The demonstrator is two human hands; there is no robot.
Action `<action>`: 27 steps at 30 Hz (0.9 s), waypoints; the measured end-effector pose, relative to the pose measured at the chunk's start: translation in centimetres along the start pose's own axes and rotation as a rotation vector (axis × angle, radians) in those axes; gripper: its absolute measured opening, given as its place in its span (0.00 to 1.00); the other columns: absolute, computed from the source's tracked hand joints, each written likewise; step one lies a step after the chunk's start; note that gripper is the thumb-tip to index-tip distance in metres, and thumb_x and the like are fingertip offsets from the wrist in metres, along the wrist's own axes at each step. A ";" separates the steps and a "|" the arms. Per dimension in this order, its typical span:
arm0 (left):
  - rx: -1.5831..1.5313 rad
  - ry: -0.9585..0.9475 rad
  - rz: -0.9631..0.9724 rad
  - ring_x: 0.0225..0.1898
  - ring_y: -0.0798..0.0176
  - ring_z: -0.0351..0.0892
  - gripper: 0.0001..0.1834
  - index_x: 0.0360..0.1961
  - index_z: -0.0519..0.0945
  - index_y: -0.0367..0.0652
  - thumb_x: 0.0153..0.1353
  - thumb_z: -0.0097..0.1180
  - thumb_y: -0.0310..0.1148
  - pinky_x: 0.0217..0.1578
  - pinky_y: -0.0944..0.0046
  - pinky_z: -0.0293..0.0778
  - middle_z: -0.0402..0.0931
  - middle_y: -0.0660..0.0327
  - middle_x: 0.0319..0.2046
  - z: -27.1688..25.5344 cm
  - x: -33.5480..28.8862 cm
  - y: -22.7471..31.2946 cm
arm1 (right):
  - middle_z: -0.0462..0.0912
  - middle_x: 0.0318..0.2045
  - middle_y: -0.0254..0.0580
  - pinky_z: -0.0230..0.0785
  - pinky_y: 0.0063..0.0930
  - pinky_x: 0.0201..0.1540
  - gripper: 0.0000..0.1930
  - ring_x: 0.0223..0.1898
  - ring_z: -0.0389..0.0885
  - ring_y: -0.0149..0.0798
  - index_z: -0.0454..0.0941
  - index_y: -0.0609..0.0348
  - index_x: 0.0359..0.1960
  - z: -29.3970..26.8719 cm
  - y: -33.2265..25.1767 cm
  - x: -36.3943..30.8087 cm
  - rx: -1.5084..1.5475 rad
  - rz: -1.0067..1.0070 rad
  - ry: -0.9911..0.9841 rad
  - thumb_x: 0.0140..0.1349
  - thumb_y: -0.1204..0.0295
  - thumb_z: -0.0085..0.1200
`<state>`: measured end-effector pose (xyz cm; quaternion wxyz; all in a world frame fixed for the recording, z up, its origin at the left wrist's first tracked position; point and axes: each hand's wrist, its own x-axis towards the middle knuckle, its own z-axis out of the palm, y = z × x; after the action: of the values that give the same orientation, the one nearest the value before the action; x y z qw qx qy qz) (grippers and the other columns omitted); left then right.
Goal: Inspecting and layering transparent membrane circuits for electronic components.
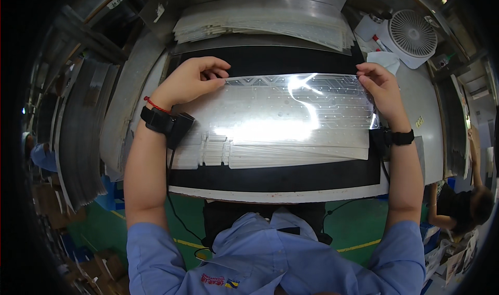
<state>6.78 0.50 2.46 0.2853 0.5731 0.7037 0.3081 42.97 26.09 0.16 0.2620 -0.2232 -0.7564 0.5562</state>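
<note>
"What is at the centre of the frame?"

"A wide, clear plastic sheet (249, 97), lying over a pile of pale sheets (299, 153) just above the middle of the frame. Below that, a black mat (275, 182) shows."

"How does the clear sheet look?"

"Thin, glossy and see-through, with a nearly straight upper edge. Fine pale lines and small dots run across it, clearest toward its right side, a bit like a circuit pattern. White glare washes out its lower middle, and bright streaks curve above that."

"And the hands?"

"They are well apart. The right hand (383, 90) pinches the sheet's upper right corner between thumb and fingers. The left hand (189, 82) has its thumb at the upper left edge, fingers curled; I cannot tell whether it grips."

"Anything farther off?"

"Another stack of sheets (254, 22) at top centre, and a white fan (413, 32) at upper right."
</note>
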 end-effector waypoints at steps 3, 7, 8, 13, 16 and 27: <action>0.086 -0.017 -0.022 0.33 0.75 0.71 0.18 0.50 0.78 0.36 0.57 0.58 0.28 0.36 0.74 0.68 0.79 0.66 0.35 0.4 -0.1 1.3 | 0.79 0.39 0.32 0.67 0.16 0.43 0.14 0.40 0.75 0.24 0.78 0.60 0.50 0.5 -0.4 -0.1 -0.046 -0.013 0.007 0.62 0.76 0.57; 0.034 -0.010 -0.026 0.30 0.76 0.69 0.18 0.49 0.78 0.35 0.56 0.58 0.27 0.33 0.74 0.67 0.78 0.68 0.31 0.3 -0.2 1.1 | 0.81 0.39 0.33 0.68 0.18 0.44 0.15 0.40 0.76 0.25 0.80 0.61 0.49 0.7 -1.2 -0.1 -0.220 0.119 -0.076 0.60 0.74 0.60; 0.012 0.003 -0.025 0.30 0.76 0.69 0.18 0.48 0.78 0.34 0.55 0.58 0.26 0.34 0.74 0.67 0.78 0.68 0.31 0.4 -0.2 1.0 | 0.81 0.39 0.33 0.68 0.19 0.44 0.15 0.39 0.76 0.25 0.80 0.61 0.48 0.6 -1.3 -0.1 -0.268 0.171 -0.105 0.60 0.73 0.60; -0.056 0.073 -0.037 0.28 0.75 0.72 0.16 0.45 0.78 0.33 0.53 0.57 0.24 0.34 0.74 0.69 0.79 0.66 0.29 0.9 0.2 0.7 | 0.80 0.36 0.31 0.68 0.19 0.40 0.12 0.35 0.75 0.24 0.81 0.62 0.45 0.4 -0.6 0.0 -0.280 0.009 -0.091 0.60 0.73 0.60; -0.075 0.075 -0.048 0.30 0.75 0.74 0.15 0.44 0.77 0.33 0.54 0.54 0.23 0.36 0.74 0.71 0.79 0.66 0.29 0.9 0.2 0.5 | 0.79 0.35 0.30 0.67 0.18 0.40 0.12 0.35 0.74 0.24 0.81 0.62 0.45 0.7 -0.7 -0.1 -0.254 -0.005 -0.072 0.60 0.73 0.60; -0.112 0.055 -0.052 0.31 0.74 0.77 0.17 0.45 0.77 0.32 0.52 0.56 0.21 0.37 0.74 0.72 0.80 0.64 0.30 0.9 0.2 0.4 | 0.78 0.34 0.30 0.66 0.18 0.38 0.12 0.33 0.73 0.23 0.81 0.61 0.46 0.5 -0.6 0.0 -0.229 0.005 -0.068 0.60 0.73 0.60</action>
<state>7.70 0.87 2.17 0.3054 0.5290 0.7076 0.3554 42.62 25.53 0.57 0.2076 -0.2343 -0.8231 0.4739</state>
